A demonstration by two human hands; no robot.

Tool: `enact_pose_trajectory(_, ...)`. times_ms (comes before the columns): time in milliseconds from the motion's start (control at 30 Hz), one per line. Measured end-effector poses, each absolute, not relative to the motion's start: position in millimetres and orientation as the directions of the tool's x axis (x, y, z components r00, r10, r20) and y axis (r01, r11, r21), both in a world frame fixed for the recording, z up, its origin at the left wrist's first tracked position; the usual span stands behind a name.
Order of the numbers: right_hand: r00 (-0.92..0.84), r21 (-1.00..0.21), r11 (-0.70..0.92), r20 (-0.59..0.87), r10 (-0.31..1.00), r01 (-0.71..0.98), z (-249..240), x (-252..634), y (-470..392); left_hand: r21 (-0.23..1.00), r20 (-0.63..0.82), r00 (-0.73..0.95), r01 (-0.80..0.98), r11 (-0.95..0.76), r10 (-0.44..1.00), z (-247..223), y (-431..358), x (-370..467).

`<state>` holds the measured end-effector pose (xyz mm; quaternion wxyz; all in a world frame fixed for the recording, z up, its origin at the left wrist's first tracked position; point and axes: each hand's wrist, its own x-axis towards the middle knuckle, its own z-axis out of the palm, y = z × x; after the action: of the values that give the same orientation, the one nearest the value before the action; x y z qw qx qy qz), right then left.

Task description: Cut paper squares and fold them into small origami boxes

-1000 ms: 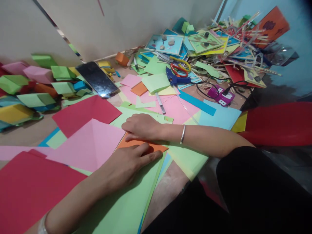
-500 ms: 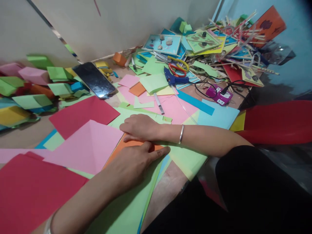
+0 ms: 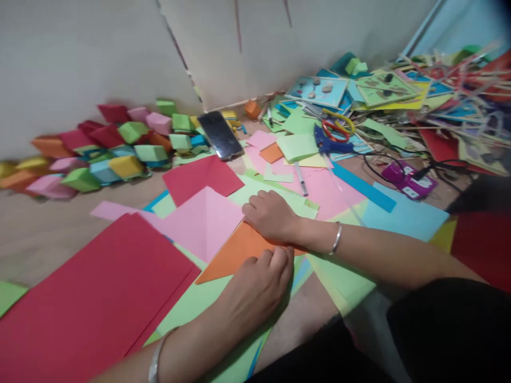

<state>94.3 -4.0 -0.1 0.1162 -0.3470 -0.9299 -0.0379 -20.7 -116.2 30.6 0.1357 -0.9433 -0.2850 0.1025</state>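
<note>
A sheet of orange paper (image 3: 235, 250), apparently folded to a triangle, lies on light green sheets. My right hand (image 3: 271, 215) rests on its far corner, the fingers curled down against the paper. Close by on the near side is my left hand (image 3: 261, 279), its fingers bent and closed at the orange paper's near edge; the fingertips are hidden. A creased pink sheet (image 3: 203, 221) touches the orange paper's left side. Beyond my right hand lies a box cutter (image 3: 301, 180) on pink paper.
Large red sheets (image 3: 91, 287) spread at the left. Folded paper blocks (image 3: 128, 167) and a phone (image 3: 221, 135) sit near the wall. A blue glue gun (image 3: 332, 143), scissors (image 3: 339, 125) and a purple power strip (image 3: 407, 180) with cords are at the right, before piled crafts.
My left hand's outstretched thumb has drawn in and its fingers have curled at the orange paper's edge. My right hand stays on the paper. The view has swung left.
</note>
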Motion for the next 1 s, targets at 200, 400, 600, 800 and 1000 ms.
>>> enact_pose_trajectory(200,-0.749,0.069,0.777,0.333,0.574,0.626,-8.2,94.5,-2.2,-0.281,-0.141,0.71,0.639,-0.716,0.69,32.7,-138.7,-42.5)
enact_pose_trajectory(400,-0.746,0.084,0.776,0.355,0.563,0.626,-12.0,94.6,-0.2,-0.458,-0.116,0.394,0.793,-0.402,0.912,29.0,-168.6,-77.6)
enact_pose_trajectory(600,-0.755,0.105,0.778,0.354,0.552,0.619,-13.4,95.4,1.4,-0.544,-0.08,0.328,0.777,-0.317,0.941,29.1,-177.1,-88.4)
enact_pose_trajectory(800,-0.745,0.048,0.763,0.267,0.612,0.644,-7.6,92.9,0.4,-0.435,-0.242,0.177,0.859,-0.269,0.954,43.1,-175.1,-96.0)
enact_pose_trajectory(1000,-0.706,-0.087,0.713,0.103,0.701,0.696,7.6,91.0,-0.6,-0.281,-0.343,0.085,0.941,-0.189,0.935,74.2,-136.8,-91.8)
